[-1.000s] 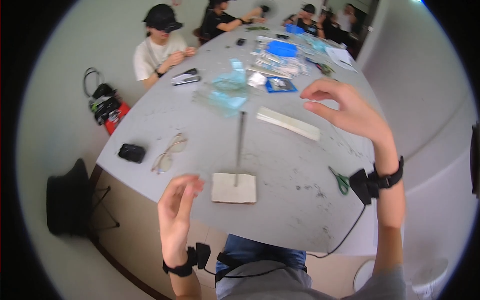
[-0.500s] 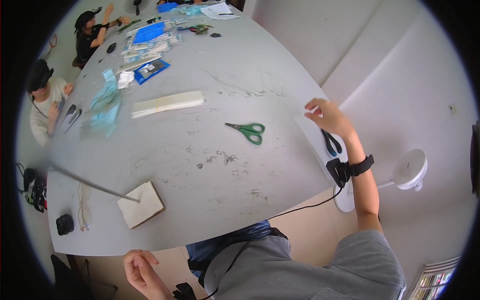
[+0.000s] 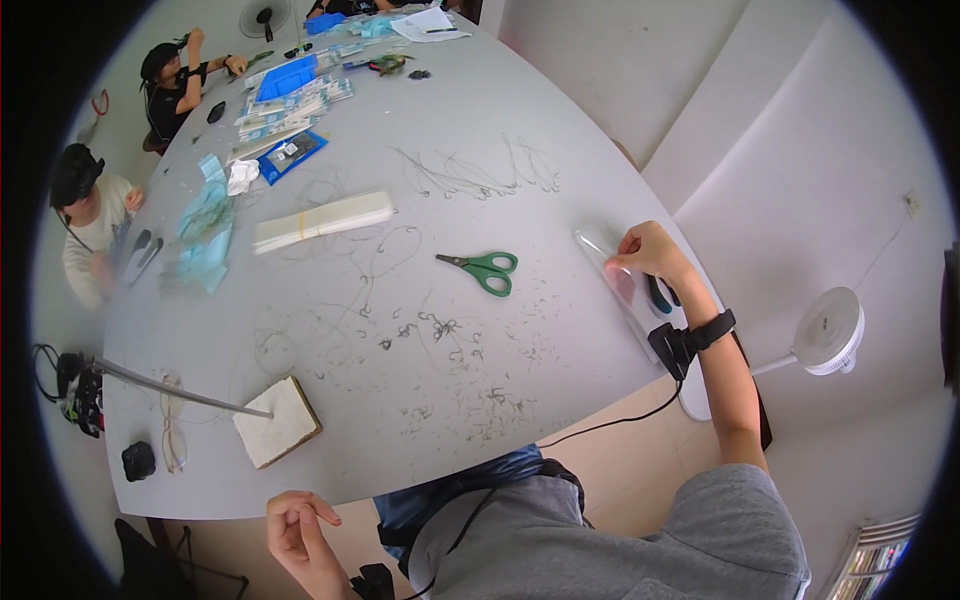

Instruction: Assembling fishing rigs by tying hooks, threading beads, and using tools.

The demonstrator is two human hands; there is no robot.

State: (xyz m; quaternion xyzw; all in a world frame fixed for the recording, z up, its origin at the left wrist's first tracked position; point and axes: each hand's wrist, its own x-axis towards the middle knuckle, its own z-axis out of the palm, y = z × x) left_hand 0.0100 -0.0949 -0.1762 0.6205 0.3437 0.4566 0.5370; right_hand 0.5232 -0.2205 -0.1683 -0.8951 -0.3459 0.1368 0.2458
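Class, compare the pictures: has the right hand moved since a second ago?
Yes: against the green scissors, the right hand has gone from beyond them to their right, by the clear plastic tray.

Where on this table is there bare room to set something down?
The tabletop looks bare between the green scissors and the long clear case at the right hand, and beyond the fine looped threads toward the small dark clump. It is crowded nearer the person, with dark wiry bits and scraps.
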